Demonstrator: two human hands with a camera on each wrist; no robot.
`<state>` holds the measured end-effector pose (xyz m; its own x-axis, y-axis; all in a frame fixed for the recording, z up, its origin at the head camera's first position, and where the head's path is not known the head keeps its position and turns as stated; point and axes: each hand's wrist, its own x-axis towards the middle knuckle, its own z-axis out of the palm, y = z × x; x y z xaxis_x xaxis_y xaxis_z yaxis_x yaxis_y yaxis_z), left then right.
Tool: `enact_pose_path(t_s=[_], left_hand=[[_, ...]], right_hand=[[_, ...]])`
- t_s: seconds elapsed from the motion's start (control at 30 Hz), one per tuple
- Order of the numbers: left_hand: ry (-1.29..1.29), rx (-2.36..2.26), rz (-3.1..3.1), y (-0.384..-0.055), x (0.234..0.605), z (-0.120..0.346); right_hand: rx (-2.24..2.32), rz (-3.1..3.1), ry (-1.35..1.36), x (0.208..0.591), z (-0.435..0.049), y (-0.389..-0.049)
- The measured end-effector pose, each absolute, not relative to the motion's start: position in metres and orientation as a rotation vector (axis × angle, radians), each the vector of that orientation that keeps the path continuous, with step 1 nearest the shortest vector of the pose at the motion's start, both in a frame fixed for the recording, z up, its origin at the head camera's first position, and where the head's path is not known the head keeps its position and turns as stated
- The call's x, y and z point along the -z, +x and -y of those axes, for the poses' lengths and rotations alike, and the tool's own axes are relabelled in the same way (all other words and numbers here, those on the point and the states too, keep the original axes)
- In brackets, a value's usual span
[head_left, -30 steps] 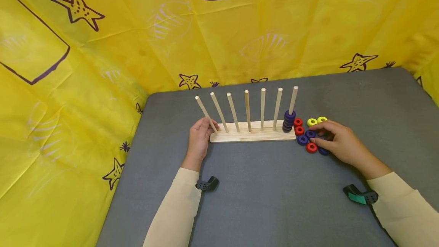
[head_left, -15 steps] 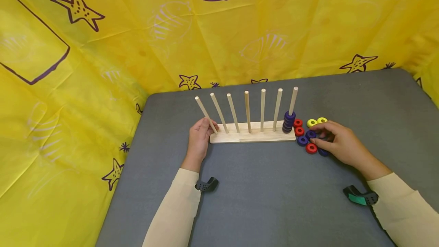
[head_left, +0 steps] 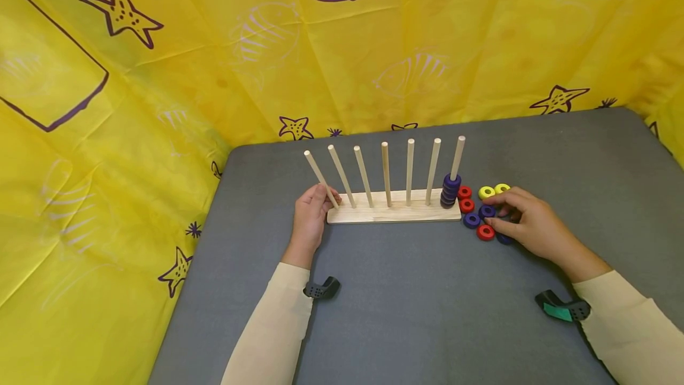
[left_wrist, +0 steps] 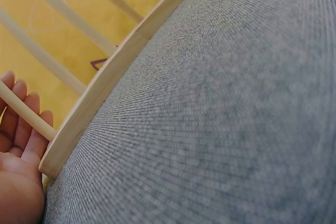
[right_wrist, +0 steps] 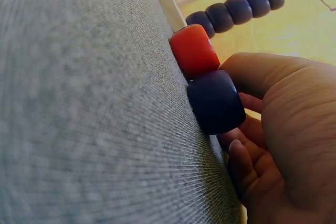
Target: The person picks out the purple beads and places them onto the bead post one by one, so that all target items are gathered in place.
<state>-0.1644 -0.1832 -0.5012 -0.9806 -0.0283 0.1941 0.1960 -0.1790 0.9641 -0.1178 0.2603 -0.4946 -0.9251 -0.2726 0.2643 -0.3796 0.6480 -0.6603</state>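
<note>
A wooden rack (head_left: 392, 212) with several upright pegs stands on the grey table. My left hand (head_left: 311, 214) holds its left end, fingers around the leftmost peg (head_left: 315, 165); in the left wrist view those fingers (left_wrist: 32, 109) show behind the peg. Several dark blue rings (head_left: 450, 190) are stacked on the rightmost peg. Right of the rack, my right hand (head_left: 534, 224) pinches a blue ring (head_left: 487, 211) between thumb and index finger, low among the loose rings. In the right wrist view the thumb hides that ring, while another blue ring (right_wrist: 216, 102) lies in front.
Loose around the right hand lie red rings (head_left: 485, 232), yellow rings (head_left: 487, 192) and a further blue ring (head_left: 471, 220). A yellow patterned cloth (head_left: 342, 64) hangs behind and left of the table (head_left: 395, 308).
The blue ring at my right fingertips has shifted slightly right, toward the hand. My left hand and the rack stay where they were.
</note>
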Motion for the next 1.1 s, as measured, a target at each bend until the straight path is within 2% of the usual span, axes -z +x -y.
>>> enact_pose_path(t_s=[1.1], left_hand=[[-0.225,2.291,1.897,-0.1644,0.5005,0.183]], right_hand=[[-1.204,2.633,0.463,0.4922,-0.261,-0.1171]])
